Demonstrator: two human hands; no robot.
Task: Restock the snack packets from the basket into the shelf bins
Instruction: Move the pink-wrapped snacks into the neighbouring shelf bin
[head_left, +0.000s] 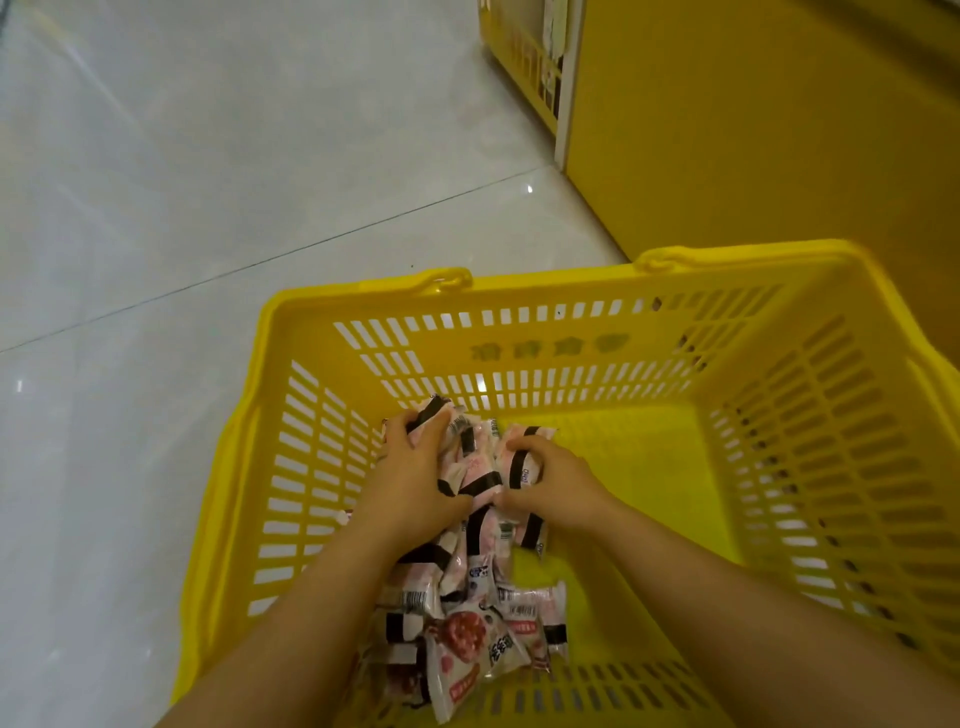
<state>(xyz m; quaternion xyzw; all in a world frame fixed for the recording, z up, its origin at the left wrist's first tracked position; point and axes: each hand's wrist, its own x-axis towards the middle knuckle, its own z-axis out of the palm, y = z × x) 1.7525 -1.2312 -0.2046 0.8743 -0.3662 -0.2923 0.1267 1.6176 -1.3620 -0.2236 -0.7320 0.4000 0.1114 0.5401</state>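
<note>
While both sat in basket (519, 285), L hand (410, 470) & R hand (553, 486) grips were curled round snack packets (480, 467).

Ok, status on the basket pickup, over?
Left hand and right hand both gripping snack packets inside the yellow basket. Other loose packets at its near end. Nothing over the hands; shelf unit upper right.

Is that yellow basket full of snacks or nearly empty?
Partly filled: snack packets pile along the left of the basket; its right floor is bare.
</note>
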